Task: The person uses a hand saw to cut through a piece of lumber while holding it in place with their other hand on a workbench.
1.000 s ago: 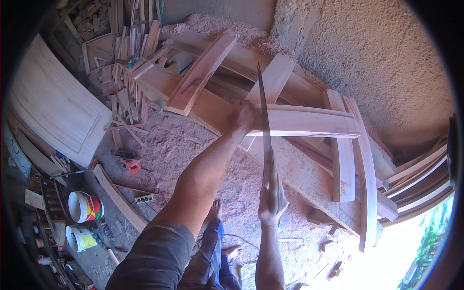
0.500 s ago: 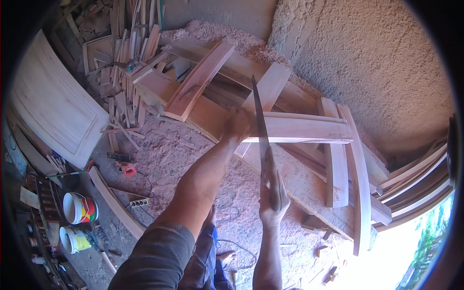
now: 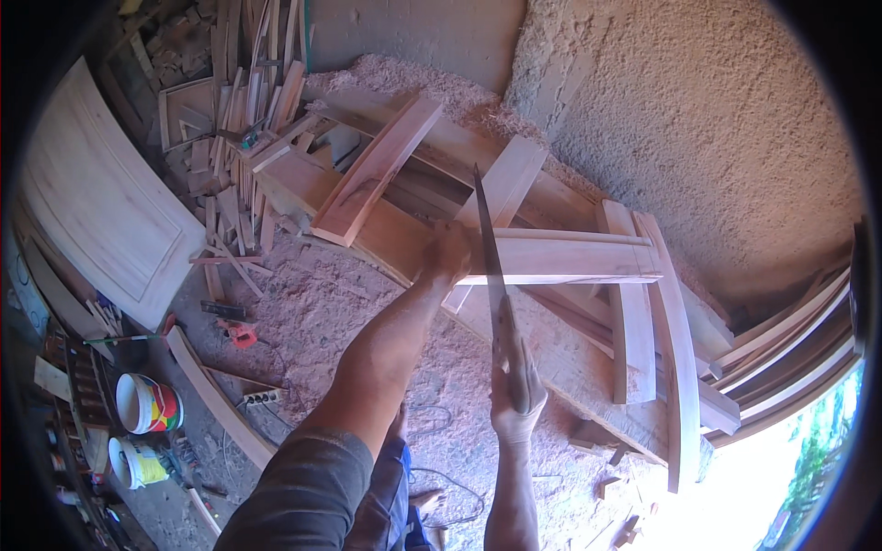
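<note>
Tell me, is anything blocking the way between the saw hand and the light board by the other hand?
Nothing visible blocks the right hand: only the saw it grips crosses the light board, near the left hand. I can't tell whether they touch.

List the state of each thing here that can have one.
Right hand: closed on saw
Saw: held, blade crossing board
Left hand: at board's left end, grip unclear
Board: resting across timbers
Multicoloured bucket: open
Yellow-white bucket: open
Power strip: on floor, switch unclear
</note>
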### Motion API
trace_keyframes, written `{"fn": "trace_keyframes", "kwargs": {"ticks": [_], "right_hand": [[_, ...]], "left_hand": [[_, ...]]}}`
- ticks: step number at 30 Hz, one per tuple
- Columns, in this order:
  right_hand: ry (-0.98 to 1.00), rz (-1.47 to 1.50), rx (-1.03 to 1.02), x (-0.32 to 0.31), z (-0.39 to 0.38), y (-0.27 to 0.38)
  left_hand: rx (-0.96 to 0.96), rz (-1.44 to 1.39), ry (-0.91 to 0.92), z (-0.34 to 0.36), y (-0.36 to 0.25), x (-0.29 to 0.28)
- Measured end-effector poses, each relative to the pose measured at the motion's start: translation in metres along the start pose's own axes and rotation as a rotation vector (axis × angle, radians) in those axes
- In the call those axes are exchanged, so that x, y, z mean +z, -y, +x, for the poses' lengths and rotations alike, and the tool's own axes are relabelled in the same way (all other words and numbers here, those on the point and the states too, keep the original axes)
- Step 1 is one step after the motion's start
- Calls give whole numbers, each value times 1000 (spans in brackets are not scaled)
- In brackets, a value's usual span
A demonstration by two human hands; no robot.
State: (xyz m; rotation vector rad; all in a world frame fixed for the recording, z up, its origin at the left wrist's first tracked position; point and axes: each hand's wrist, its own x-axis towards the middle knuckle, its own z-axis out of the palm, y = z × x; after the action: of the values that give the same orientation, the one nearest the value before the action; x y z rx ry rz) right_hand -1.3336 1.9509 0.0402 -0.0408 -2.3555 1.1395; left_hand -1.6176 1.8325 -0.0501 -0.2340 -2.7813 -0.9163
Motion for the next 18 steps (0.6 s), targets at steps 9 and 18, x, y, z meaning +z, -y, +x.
{"fn": "trace_keyframes", "kwargs": {"ticks": [9, 18], "right_hand": [[51, -117, 30, -36, -82, 34], [73, -120, 2, -28, -59, 8]], "left_hand": [[-135, -226, 6, 10, 17, 18], [304, 666, 75, -4, -9, -12]]}}
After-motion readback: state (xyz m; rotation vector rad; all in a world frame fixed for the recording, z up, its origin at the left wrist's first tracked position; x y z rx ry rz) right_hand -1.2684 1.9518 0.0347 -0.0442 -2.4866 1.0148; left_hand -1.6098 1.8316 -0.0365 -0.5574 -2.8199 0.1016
